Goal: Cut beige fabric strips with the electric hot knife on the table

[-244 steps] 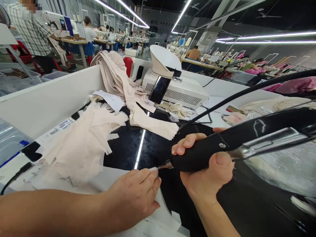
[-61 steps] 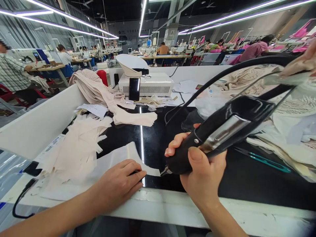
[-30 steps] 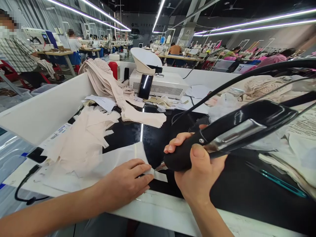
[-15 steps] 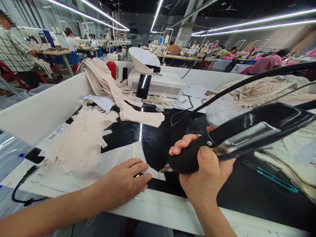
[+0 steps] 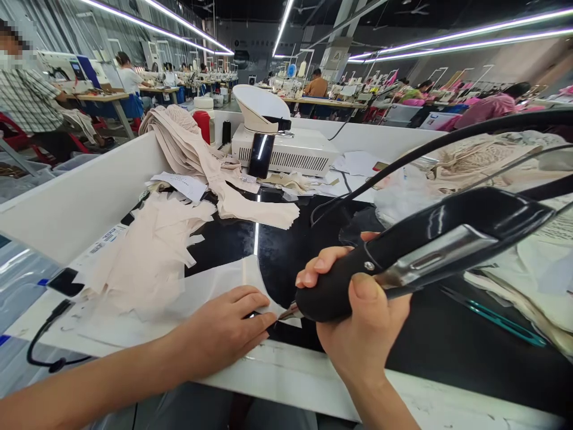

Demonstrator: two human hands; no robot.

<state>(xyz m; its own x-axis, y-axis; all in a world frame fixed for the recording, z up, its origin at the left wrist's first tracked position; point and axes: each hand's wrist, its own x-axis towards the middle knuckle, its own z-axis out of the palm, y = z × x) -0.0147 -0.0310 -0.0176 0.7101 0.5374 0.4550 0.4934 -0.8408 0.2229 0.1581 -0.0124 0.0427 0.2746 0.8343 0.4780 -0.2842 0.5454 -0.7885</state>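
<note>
My right hand (image 5: 358, 316) is wrapped around a black corded handheld tool (image 5: 430, 239). The tool has a silver metal lever along its side and a pointed metal tip. That tip touches or hovers just over the edge of a thin white fabric piece (image 5: 224, 280), right by my left fingertips; contact cannot be made out. My left hand (image 5: 233, 328) lies on the fabric with its fingers stretched out, pressing it against the black glossy work surface (image 5: 277, 251). Left of it, a loose pile of pale pink fabric pieces (image 5: 143, 251) lies on the table.
A draped stack of beige strips (image 5: 192, 149) hangs at the back left. Behind the mat stand a phone (image 5: 262, 155) and a white vented box (image 5: 308, 152). Green tweezers (image 5: 501, 319) and fabric piles (image 5: 537, 269) lie right. The tool's cable (image 5: 403, 161) arches overhead. Co-workers sit beyond.
My right hand has moved the black tool slightly left, bringing its tip closer to my left fingertips along the fabric's edge. My left hand stays about where it was.
</note>
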